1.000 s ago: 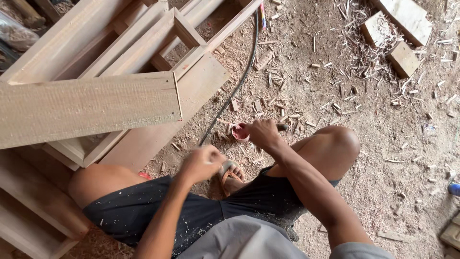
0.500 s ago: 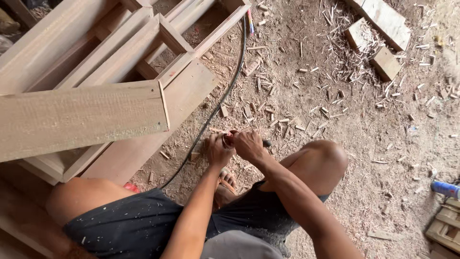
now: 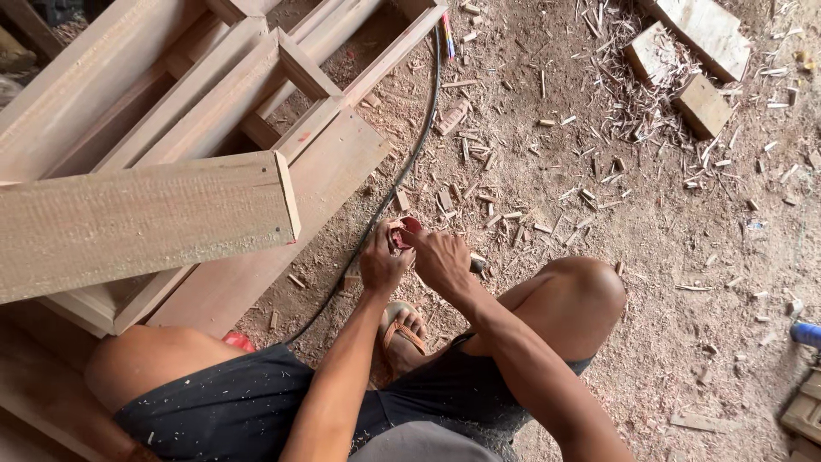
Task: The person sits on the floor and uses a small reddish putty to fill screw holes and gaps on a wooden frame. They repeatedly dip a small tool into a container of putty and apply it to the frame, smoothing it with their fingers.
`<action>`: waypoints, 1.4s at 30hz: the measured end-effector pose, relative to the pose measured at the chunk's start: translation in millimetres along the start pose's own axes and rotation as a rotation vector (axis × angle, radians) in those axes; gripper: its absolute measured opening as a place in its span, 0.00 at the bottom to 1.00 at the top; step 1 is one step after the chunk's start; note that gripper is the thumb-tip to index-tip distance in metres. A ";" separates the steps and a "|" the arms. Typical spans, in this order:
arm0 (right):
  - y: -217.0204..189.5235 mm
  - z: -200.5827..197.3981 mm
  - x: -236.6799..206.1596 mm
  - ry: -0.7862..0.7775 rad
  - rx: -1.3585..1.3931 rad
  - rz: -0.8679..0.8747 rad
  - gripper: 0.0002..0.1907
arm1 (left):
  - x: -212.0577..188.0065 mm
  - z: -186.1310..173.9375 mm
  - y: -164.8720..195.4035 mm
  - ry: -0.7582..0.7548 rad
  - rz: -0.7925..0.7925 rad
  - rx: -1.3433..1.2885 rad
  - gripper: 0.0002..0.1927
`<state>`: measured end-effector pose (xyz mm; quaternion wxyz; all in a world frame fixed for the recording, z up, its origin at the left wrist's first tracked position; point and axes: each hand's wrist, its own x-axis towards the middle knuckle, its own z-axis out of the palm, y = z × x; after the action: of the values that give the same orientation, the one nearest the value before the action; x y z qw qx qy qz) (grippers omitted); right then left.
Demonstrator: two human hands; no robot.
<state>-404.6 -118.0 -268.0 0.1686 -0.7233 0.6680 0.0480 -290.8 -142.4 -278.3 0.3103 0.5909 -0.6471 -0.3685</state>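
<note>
I squat on a dusty floor with both hands together in front of my knees. My left hand (image 3: pixel 382 261) and my right hand (image 3: pixel 440 259) both grip a small reddish piece (image 3: pixel 402 231) that looks like folded sandpaper or a small cup; what it is stays unclear. A dark tip (image 3: pixel 477 266) pokes out beside my right hand. My sandalled foot (image 3: pixel 402 329) rests just below the hands.
A thick wooden beam (image 3: pixel 145 222) juts in from the left. Behind it lies a wooden frame (image 3: pixel 282 85) on the floor. A black cable (image 3: pixel 402 171) runs past the hands. Wood offcuts (image 3: pixel 684 60) and shavings (image 3: pixel 633 111) litter the sawdust floor. A blue object (image 3: pixel 806 333) shows at the right edge.
My left hand moved up from near my knee to join the right hand on the reddish piece. Both hands now hold it together, slightly nearer the cable.
</note>
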 end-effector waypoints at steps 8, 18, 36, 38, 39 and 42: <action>-8.3 26.5 27.0 -0.168 -0.020 0.115 0.13 | 2.0 8.0 -22.9 0.041 0.254 0.230 0.34; 19.2 17.0 42.9 -0.477 0.540 0.289 0.18 | 15.4 18.4 -36.5 0.053 0.248 0.171 0.38; 50.1 -43.5 24.1 -0.304 1.263 -0.125 0.14 | 52.3 27.1 -46.1 -0.463 -0.276 0.158 0.28; 37.7 -48.3 32.3 -0.271 1.368 -0.184 0.11 | 55.4 16.1 -46.3 -0.586 -0.273 0.232 0.29; 31.7 -48.7 37.9 -0.244 1.374 -0.226 0.11 | 54.0 9.3 -48.2 -0.684 -0.247 0.313 0.30; 16.3 -41.9 54.4 -0.156 1.291 -0.341 0.12 | 37.1 -32.5 -43.5 -1.003 -0.219 0.461 0.18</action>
<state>-421.5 -183.4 -247.7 0.6202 -0.5670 0.4251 -0.3363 -244.3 -184.2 -298.8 -0.2126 0.4594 -0.7141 -0.4834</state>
